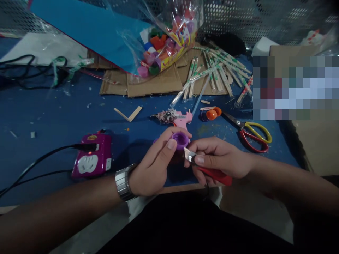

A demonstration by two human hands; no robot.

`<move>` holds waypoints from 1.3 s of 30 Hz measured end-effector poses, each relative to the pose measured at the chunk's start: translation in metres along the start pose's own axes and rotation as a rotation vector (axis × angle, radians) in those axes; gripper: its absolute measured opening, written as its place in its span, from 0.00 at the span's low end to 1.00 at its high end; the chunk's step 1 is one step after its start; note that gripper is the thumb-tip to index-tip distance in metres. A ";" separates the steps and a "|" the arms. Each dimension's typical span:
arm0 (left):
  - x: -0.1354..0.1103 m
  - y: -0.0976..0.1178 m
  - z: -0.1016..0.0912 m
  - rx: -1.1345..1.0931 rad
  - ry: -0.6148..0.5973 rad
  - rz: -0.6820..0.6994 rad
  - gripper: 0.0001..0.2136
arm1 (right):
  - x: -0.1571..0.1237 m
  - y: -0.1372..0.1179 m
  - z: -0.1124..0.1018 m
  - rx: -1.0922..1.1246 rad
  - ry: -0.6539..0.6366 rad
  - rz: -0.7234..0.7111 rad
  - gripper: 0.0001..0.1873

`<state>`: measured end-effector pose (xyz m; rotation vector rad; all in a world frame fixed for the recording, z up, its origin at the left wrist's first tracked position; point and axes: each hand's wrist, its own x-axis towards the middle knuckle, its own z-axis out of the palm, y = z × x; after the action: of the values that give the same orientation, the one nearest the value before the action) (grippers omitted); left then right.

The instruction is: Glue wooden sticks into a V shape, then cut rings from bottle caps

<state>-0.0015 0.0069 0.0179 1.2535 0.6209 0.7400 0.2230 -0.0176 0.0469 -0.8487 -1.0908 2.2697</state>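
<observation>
My left hand (153, 165) is closed round a small purple bottle cap (180, 139), held open side up above the blue table's near edge. My right hand (221, 158) grips a red-handled utility knife (212, 171). Its short metal blade tip touches the cap's side. A silver watch sits on my left wrist. Just behind the cap lies a pink glue gun (182, 120).
Red-and-yellow scissors (253, 134) lie to the right, and an orange cap (212, 113) sits behind. A magenta power strip (92, 158) with black cables is at left. Further back are cardboard sheets (156, 83), several wooden sticks (217, 70), a bag of coloured caps (164, 46) and blue paper (90, 28).
</observation>
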 end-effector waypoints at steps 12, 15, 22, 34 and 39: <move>-0.001 -0.001 -0.001 0.007 -0.047 0.059 0.17 | -0.002 0.001 0.002 0.020 0.028 0.074 0.15; 0.001 0.001 -0.004 0.155 -0.082 0.152 0.14 | -0.002 0.001 0.002 0.008 0.034 0.078 0.15; 0.007 0.005 -0.005 0.372 -0.127 0.254 0.21 | -0.003 -0.002 0.004 -0.018 0.022 0.052 0.15; 0.009 0.012 -0.005 0.484 -0.098 0.282 0.15 | -0.004 -0.008 0.006 -0.025 0.049 0.080 0.14; 0.009 0.011 -0.006 0.500 -0.106 0.289 0.15 | -0.005 -0.010 0.006 -0.012 0.057 0.108 0.15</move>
<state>-0.0023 0.0193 0.0268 1.8606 0.5611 0.7741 0.2238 -0.0187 0.0595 -0.9932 -1.0569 2.3128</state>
